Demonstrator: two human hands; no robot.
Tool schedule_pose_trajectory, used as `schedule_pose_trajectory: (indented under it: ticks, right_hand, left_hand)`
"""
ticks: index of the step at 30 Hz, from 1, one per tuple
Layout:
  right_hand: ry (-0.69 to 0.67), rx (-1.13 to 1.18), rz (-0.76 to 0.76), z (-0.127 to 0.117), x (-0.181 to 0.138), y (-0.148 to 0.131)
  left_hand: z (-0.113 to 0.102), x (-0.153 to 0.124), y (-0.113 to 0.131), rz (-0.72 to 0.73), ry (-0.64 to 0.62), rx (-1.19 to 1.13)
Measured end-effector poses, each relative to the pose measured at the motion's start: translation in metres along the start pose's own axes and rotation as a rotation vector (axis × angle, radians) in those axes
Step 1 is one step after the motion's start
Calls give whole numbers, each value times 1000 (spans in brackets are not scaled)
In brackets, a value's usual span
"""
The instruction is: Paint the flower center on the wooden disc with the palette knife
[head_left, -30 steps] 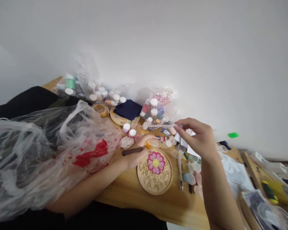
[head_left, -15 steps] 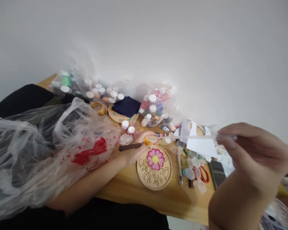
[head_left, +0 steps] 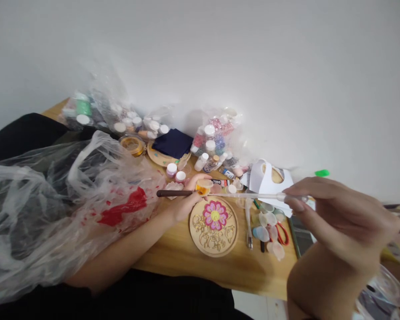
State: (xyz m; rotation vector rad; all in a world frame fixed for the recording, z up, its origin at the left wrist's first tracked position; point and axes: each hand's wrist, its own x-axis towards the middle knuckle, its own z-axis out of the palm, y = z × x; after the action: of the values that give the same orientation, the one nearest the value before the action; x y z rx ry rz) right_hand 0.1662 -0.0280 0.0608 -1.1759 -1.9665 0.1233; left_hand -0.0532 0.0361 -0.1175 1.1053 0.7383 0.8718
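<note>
My left hand [head_left: 186,206] is closed around a small clear cup [head_left: 204,188] with orange-yellow contents. A tool with a dark brown handle [head_left: 173,193] sticks out to the left from the same hand. Between the thumb and fingers of my right hand [head_left: 340,220] is a clear plastic dropper [head_left: 250,195], held nearly level. Its thin tip points left and reaches the cup; whether it is inside I cannot tell. Just below lies a round wooden board [head_left: 200,246] with a pink flower [head_left: 215,215], yellow in its middle, and gold outlines.
Small cups [head_left: 268,219], red-handled scissors [head_left: 282,234] and a phone [head_left: 303,238] lie right of the board. White-lidded jars [head_left: 180,177], a dark blue cloth [head_left: 173,143] and bagged bottles [head_left: 216,133] stand behind. A crumpled clear plastic bag [head_left: 86,200] covers the left side.
My right hand has moved left, bringing the dropper's tip to the cup. The view has shifted slightly, and a bright green object now shows behind my right hand.
</note>
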Motion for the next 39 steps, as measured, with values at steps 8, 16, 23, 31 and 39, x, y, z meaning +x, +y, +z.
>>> schedule_pose_trajectory:
  ticks: [8, 16, 23, 31, 39]
  right_hand:
    - [-117, -199, -188, 9, 8, 1]
    - [-125, -200, -172, 10, 4, -4]
    - [248, 107, 84, 11, -2, 19]
    - [13, 214, 740, 34, -5, 80]
    - [-265, -15, 730, 67, -17, 119]
  left_hand:
    - [4, -1, 9, -9, -7, -51]
    - [3, 0, 8, 8, -12, -84]
    - [3, 0, 8, 5, -30, -106]
    - [2, -1, 7, 3, -31, -86]
    - [1, -2, 5, -14, -45, -61]
